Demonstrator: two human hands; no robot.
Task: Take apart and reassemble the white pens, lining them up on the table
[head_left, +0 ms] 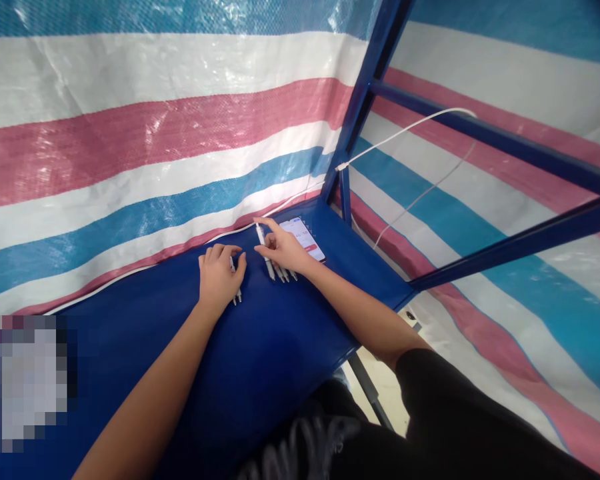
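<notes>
My right hand is closed on a white pen, thumb against its side and index finger at its upper end. Below that palm, the tips of several more pens poke out side by side on the blue tabletop. Just to the left, my left hand lies with curled fingers over a couple of light-coloured pens; only their tips and a bit of barrel show. A phone with a lit screen lies beside my right hand, partly covered by it.
Striped plastic sheeting hangs behind the table and on the right. A blue metal frame rises at the far corner. One white cable loops over its bar; another runs along the back edge. A blurred-out patch covers something at left.
</notes>
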